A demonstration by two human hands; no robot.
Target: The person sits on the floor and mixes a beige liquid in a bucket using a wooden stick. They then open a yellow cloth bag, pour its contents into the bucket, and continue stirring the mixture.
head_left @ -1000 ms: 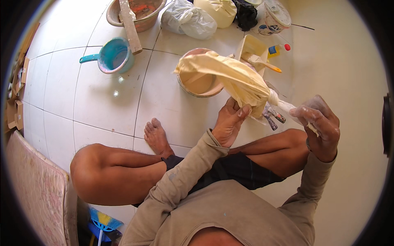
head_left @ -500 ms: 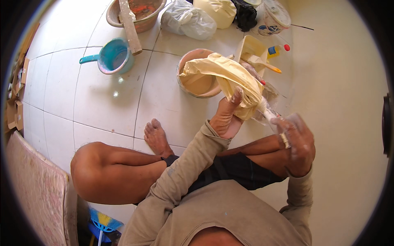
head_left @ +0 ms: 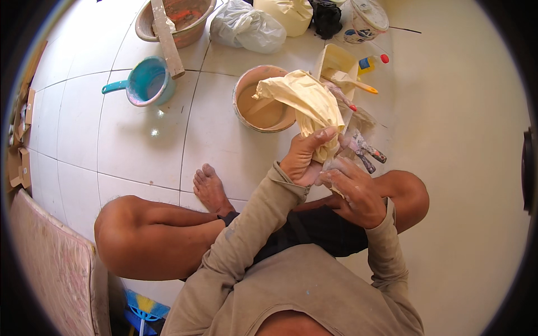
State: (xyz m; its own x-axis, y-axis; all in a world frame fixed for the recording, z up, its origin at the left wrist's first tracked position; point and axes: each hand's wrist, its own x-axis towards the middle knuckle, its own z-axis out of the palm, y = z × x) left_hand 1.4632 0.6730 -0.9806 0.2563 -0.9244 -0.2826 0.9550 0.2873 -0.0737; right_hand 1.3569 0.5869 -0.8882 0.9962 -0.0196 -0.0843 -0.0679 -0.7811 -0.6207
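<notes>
A crumpled cream-yellow bag (head_left: 300, 98) is gripped by my left hand (head_left: 302, 159), whose thumb lies across its lower part. My powder-dusted right hand (head_left: 353, 190) is closed on the twisted lower end of the bag, just below and right of my left hand; its fingertips are partly hidden. The bag's loose top hangs over a round bucket (head_left: 263, 123) of beige liquid. Several tools with stained handles (head_left: 371, 154) lie just beyond my hands, beside a cream tray (head_left: 330, 53) holding a brush with an orange-tipped handle (head_left: 364, 87).
A teal dipper (head_left: 145, 84), a basin (head_left: 190, 31) with a board (head_left: 171, 50) across it, plastic bags (head_left: 246, 28), a white bucket (head_left: 364, 25) and a yellow bottle (head_left: 367, 64) stand on the tiles. A mattress (head_left: 50, 252), cardboard boxes (head_left: 17, 165) and a broom (head_left: 145, 302) lie left.
My right hand has swung down and left toward my left hand. The bag has shifted slightly and its twisted end now points downward, mostly covered by my hands.
</notes>
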